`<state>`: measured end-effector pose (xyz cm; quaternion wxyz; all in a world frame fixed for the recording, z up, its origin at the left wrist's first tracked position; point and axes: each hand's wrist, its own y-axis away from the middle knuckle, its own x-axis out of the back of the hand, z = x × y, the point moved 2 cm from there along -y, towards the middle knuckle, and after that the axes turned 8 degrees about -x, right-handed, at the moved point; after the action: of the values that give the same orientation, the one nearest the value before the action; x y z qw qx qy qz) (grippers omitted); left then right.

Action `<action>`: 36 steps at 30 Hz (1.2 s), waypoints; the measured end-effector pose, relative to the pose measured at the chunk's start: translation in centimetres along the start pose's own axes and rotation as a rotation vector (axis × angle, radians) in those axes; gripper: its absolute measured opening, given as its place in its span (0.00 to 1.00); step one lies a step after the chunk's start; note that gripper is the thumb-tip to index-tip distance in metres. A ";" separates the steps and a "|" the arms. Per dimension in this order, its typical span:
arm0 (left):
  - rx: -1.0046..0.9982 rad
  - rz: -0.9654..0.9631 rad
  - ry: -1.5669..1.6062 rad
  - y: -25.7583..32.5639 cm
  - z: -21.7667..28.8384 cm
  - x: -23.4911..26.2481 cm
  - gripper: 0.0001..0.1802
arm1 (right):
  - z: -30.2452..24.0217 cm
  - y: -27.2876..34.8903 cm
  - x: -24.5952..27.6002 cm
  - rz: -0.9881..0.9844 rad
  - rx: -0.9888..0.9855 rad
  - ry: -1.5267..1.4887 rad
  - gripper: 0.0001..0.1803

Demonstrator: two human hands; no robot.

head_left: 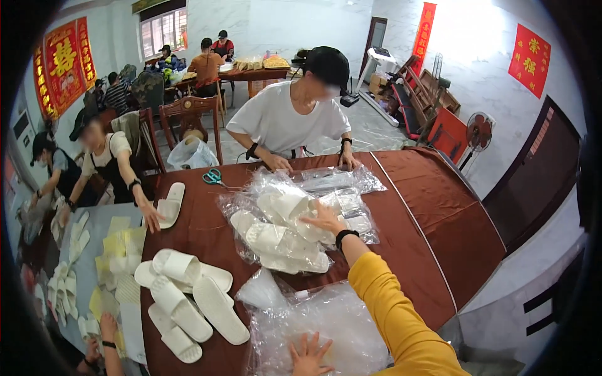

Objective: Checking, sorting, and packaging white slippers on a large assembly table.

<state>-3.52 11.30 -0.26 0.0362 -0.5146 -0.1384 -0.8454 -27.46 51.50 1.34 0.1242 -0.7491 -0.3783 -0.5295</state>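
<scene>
Centrally on the brown desk (433, 232) lies a heap of clear plastic bags (285, 225), each holding white slippers; this heap serves as the landmark. The right hand (325, 220), coming off a yellow sleeve with a black wristband, rests flat on the heap's right side, fingers (311, 215) spread and pointing left onto a bagged slipper (291, 207); it presses rather than pinches. Nearer the wearer than the heap, a stack of empty clear bags (326, 326) lies at the desk's near edge, and the left hand (308, 357) lies palm down on it, fingers (306, 342) splayed wide, holding nothing. A crumpled empty bag (260, 291) sits between that stack and the heap.

Left of the heap and nearer the wearer, loose white slippers (188, 294) lie unbagged in an overlapping pile on the desk. Beyond the heap on its left, green-handled scissors (213, 177) rest on the cloth. Further left, a single pair of slippers (170, 203) lies by the desk's edge, where a person in a dark apron reaches toward it with one hand (150, 216). Straight across the heap, a person in a white shirt (285, 119) leans over the desk with both hands at flat empty bags (332, 180). Nothing lies between either of the wearer's hands and the plastic beneath them.
</scene>
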 end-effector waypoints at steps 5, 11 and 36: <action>0.016 0.052 0.159 0.4 0.5 0.4 0.49 | 0.0 3.3 -2.9 0.009 0.183 0.002 0.52; 0.002 0.049 0.041 -0.4 -2.0 -2.7 0.56 | -2.6 14.3 -2.1 -0.288 0.422 -0.327 0.33; 0.335 0.986 0.305 13.6 -10.0 12.7 0.12 | -1.0 37.9 -1.8 -0.243 0.039 -1.003 0.28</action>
<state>-15.30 -3.42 9.22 0.5297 -0.3772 -0.0067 -0.7597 -1.96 24.21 8.35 -0.1207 -0.8590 -0.4854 -0.1088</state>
